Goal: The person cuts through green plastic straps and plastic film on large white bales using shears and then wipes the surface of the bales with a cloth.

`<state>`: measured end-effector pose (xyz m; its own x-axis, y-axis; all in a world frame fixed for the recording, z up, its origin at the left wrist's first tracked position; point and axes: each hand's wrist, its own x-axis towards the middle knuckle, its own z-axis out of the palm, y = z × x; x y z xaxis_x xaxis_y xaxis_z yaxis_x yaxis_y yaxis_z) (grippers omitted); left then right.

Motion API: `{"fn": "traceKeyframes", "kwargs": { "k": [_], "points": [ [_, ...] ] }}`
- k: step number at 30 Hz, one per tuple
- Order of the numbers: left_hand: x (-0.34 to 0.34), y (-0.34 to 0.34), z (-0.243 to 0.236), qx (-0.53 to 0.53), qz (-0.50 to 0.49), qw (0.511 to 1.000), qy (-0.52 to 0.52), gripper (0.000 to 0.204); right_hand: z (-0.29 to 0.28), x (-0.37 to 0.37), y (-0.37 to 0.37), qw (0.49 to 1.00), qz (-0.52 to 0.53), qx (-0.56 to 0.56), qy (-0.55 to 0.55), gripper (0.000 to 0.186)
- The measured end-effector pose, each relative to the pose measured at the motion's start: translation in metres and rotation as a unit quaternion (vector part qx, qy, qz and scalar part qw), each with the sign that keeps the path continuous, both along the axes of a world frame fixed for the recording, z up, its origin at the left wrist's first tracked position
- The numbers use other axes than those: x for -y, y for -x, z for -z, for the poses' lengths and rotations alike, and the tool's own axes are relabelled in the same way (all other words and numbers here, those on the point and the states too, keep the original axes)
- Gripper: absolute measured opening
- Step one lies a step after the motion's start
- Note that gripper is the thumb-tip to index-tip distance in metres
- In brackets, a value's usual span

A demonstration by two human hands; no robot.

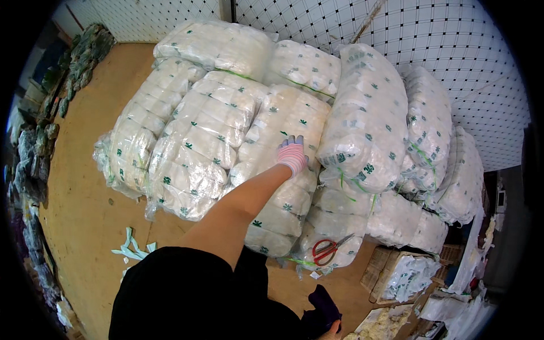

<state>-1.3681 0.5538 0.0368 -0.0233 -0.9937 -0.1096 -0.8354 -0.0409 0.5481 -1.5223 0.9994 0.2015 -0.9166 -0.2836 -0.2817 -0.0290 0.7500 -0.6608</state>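
Note:
My left hand point(292, 156), in a pink-and-white striped glove with grey fingertips, lies with its fingers stretched out on a clear plastic bale point(300, 113) packed with white bundles and printed with green marks. Nothing is gripped in it. At the lower edge only a small part of my right hand point(334, 330) shows, bare, closed on a dark purple cloth point(322, 311); most of that hand is out of the picture. Red-handled scissors point(324, 253) rest on a lower bale point(334, 218) to the right of my left arm.
More white bales point(362, 119) are piled against a tiled wall point(430, 34), several tied with green string. A basket point(377, 277) holding white plastic stands at the lower right. Pale green strips point(134, 245) lie on the brown floor point(79, 187). Wrapped bundles point(28, 164) line the left side.

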Motion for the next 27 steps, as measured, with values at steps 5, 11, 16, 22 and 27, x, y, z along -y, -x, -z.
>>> {"fn": "traceKeyframes", "kwargs": {
  "k": [5,11,16,22,27],
  "points": [
    [-0.015,0.051,0.026,-0.224,-0.104,0.952,-0.181,0.044,0.018,-0.03,0.0,0.998,0.012,-0.041,0.036,0.038],
    [-0.076,0.062,0.014,-0.198,-0.112,0.943,-0.245,0.041,0.015,-0.029,-0.014,0.998,0.054,-0.006,0.032,0.041],
    [-0.127,0.03,-0.01,-0.093,0.037,0.957,-0.272,0.042,0.009,0.001,-0.016,0.997,0.052,0.048,0.033,0.044],
    [-0.143,-0.004,-0.03,0.205,0.28,0.935,-0.08,0.043,0.048,0.006,0.016,0.975,0.044,0.068,0.206,0.042],
    [-0.166,0.019,-0.071,0.35,0.459,0.797,-0.178,0.034,0.06,0.004,0.06,0.971,0.071,0.088,0.21,0.041]
  ]
}}
